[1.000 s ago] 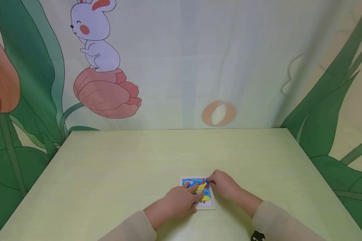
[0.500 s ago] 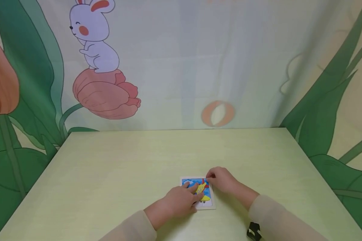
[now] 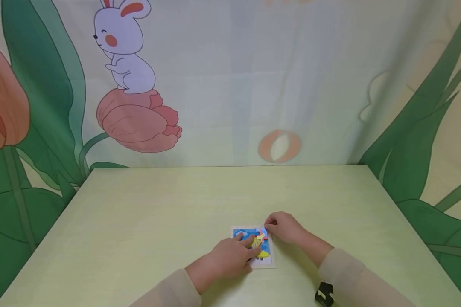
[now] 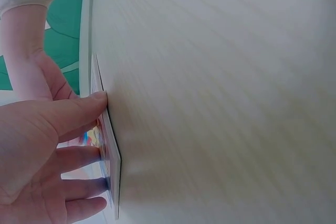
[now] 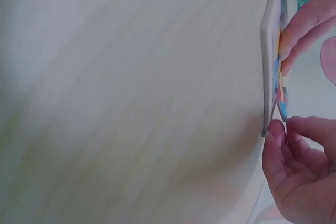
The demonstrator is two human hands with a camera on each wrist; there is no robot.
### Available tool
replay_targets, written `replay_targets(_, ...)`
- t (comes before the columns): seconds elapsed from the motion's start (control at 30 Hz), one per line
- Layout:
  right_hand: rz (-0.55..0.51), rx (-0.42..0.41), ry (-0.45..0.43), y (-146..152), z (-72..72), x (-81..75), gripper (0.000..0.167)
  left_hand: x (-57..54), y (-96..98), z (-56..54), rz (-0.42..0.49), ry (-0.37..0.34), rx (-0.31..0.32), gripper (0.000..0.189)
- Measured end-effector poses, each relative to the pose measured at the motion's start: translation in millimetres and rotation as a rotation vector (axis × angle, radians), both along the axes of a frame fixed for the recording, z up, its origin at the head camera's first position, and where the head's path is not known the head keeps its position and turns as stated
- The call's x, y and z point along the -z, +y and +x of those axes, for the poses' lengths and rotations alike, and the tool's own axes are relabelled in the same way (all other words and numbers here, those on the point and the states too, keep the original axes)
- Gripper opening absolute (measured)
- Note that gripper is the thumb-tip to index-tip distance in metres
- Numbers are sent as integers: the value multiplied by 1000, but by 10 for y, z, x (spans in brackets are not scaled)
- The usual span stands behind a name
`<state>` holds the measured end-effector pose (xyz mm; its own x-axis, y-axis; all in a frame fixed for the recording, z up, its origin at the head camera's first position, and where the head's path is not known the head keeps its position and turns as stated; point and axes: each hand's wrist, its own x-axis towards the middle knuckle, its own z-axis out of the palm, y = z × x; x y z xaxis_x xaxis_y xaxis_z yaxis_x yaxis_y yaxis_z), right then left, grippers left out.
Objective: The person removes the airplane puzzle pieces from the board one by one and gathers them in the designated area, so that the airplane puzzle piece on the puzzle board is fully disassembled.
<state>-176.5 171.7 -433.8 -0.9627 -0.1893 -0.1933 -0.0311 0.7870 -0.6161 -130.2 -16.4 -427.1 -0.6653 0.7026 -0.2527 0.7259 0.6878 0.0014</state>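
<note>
A small jigsaw puzzle (image 3: 269,261) in a pale frame, with a yellow aeroplane on blue sky, lies on the table. My left hand (image 3: 230,257) rests on its left side, fingers spread over the picture; in the left wrist view the thumb (image 4: 94,104) touches the frame's near edge. At the top right corner, my right hand (image 3: 286,228) pinches a puzzle piece (image 5: 283,107) between thumb and forefinger. In the right wrist view that piece tilts up, its corner end raised off the frame. The left hand covers part of the picture.
The pale green table (image 3: 157,213) extends around the puzzle. Behind it hangs a printed curtain (image 3: 215,85) with a rabbit and tulips. A black item (image 3: 324,294) shows beside the right sleeve (image 3: 345,268).
The top right puzzle piece has tilted up in the right hand's pinch and looks paler. The right hand has shifted slightly upward; the left hand has stayed in place on the puzzle.
</note>
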Motion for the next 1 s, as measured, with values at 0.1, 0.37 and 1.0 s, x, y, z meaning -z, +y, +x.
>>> replay_targets(0.1,-34,-10,-2,1,-17,-22,3,-20,4,-10,-2,10,2,51)
replay_targets(0.37,-139,14,-38,89,-75,8,6,-44,-8,-41,-6,25,14,50)
replay_targets(1.0,-260,82,-54,311,-7,97,8,4,5,-17,-33,-1,7,53)
